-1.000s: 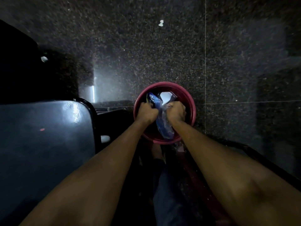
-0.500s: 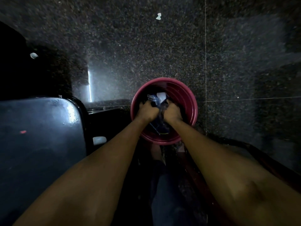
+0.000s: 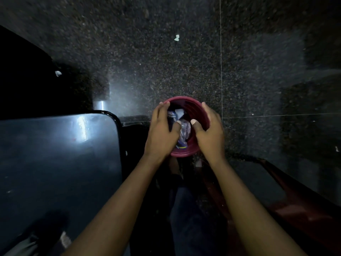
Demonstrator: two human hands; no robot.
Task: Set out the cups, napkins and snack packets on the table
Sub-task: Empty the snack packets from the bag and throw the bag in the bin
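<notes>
The left grip (image 3: 160, 130) and right grip (image 3: 210, 132) each grasp the rim of a round red bucket (image 3: 184, 99), flanking crumpled shiny blue packets (image 3: 183, 133) and a white napkin (image 3: 179, 113).

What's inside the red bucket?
A blue packet, a white piece and crinkly clear plastic lie in the red bucket. The left hand and right hand hold its rim and hide the sides; whatever is underneath the pile cannot be seen.

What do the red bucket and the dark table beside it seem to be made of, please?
The red bucket looks like plastic: ribbed inner wall, dull moulded sheen. The dark table is smooth and glossy, mirroring light; laminate or coated metal, I cannot tell.
</notes>
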